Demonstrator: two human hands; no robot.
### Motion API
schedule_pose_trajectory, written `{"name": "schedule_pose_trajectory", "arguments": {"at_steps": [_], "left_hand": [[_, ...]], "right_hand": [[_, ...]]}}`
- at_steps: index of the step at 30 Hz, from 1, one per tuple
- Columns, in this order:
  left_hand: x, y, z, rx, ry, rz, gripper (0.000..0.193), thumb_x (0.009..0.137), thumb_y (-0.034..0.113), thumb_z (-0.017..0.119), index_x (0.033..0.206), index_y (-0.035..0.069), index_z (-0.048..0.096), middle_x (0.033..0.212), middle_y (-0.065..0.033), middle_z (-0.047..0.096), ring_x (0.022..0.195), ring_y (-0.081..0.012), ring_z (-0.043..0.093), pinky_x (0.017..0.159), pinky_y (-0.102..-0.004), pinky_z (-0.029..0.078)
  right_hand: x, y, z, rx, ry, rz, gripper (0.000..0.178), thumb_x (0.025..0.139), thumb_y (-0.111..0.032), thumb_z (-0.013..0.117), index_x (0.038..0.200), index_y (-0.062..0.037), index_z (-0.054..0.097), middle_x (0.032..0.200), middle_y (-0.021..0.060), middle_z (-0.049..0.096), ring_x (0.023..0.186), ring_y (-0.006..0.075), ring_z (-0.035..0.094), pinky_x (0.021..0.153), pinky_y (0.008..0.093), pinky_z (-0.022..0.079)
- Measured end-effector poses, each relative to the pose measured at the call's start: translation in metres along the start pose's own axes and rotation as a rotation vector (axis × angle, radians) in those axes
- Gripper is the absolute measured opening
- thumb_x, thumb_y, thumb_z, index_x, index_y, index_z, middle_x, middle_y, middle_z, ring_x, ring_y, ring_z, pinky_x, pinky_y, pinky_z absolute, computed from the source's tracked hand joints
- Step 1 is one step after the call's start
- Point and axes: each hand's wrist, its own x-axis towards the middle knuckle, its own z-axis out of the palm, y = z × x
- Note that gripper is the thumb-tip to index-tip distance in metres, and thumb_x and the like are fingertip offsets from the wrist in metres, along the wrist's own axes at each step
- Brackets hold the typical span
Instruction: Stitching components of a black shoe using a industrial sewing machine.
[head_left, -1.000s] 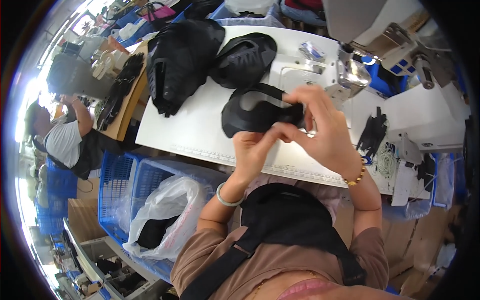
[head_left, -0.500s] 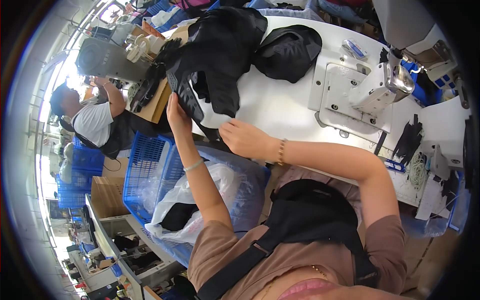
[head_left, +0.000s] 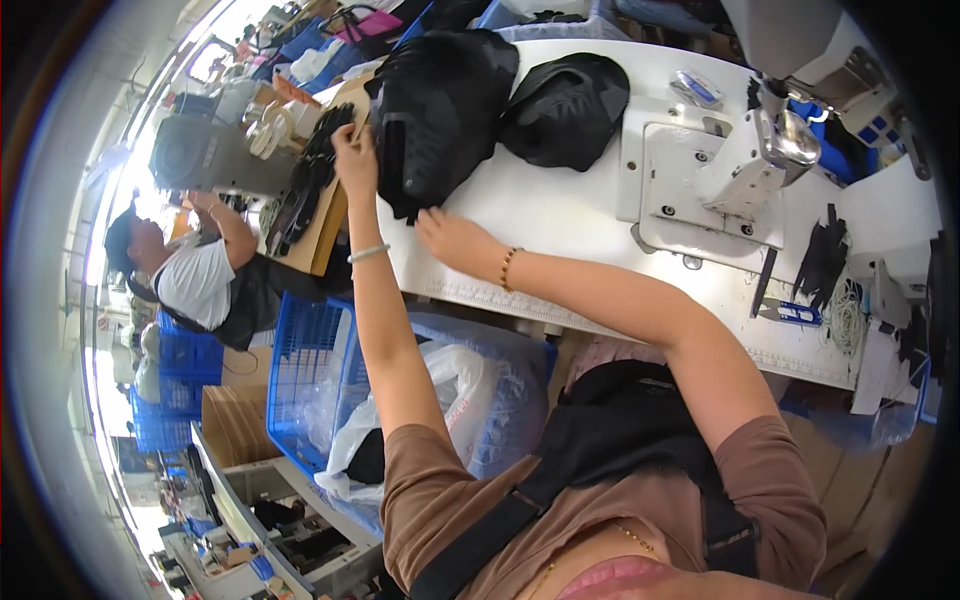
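Black shoe uppers (head_left: 445,120) with dark grey patterning lie piled at the far left of the white table. Beside them on the right rests a smaller pile of black uppers (head_left: 568,110). My left hand (head_left: 356,160) reaches past the big pile's left side, to the edge of a cardboard box of dark pieces (head_left: 318,180). Its fingers are bent but apart, and nothing shows clearly between them. Just off the near end of the big pile, my right hand (head_left: 455,243) hovers low over the table with loosely curled, parted fingers and nothing in it.
A sewing machine (head_left: 735,185) stands at the table's right, with black strips (head_left: 823,260), blue snips (head_left: 790,312) and pale cord (head_left: 845,315) near it. Below the table edge sits a blue basket (head_left: 310,370) with plastic bags. At the left, another person (head_left: 195,275) works.
Both hands have let go of the upper with a white part that they held; it no longer shows separately. My left hand has moved up toward the cardboard box, my right hand slightly left.
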Motion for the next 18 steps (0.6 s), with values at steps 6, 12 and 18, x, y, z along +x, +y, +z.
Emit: {"name": "schedule_pose_trajectory", "arguments": {"at_steps": [6,12,18], "left_hand": [[-0.072,0.141,0.064,0.131,-0.238,0.906,0.017,0.072,0.017,0.073,0.081,0.005,0.065,0.085,-0.0051,0.062,0.086,-0.026,0.057,0.077,-0.0362,0.042],[-0.103,0.139,0.133,0.36,-0.375,0.588,0.05,0.071,0.032,0.074,0.105,-0.001,0.059,0.096,-0.0143,0.058,0.093,-0.0286,0.054,0.08,-0.0367,0.042],[-0.092,0.15,0.152,0.132,-0.452,0.226,0.065,0.07,0.015,0.073,0.123,-0.008,0.044,0.065,-0.0143,0.056,0.063,-0.0272,0.059,0.065,-0.0346,0.046]], "right_hand": [[-0.073,0.025,-0.087,0.13,-0.088,-0.21,0.016,0.077,-0.013,0.053,0.085,0.0005,0.059,0.099,0.014,0.057,0.1,0.0245,0.055,0.09,0.0333,0.041],[-0.123,0.054,-0.158,0.288,-0.244,-0.047,0.013,0.075,-0.009,0.054,0.085,-0.0008,0.057,0.103,0.0144,0.055,0.099,0.0251,0.054,0.091,0.0347,0.039],[-0.16,0.084,-0.197,0.417,-0.153,0.307,0.026,0.074,0.002,0.058,0.099,-0.0043,0.059,0.106,0.0099,0.056,0.102,0.0258,0.053,0.09,0.0372,0.04]]}}
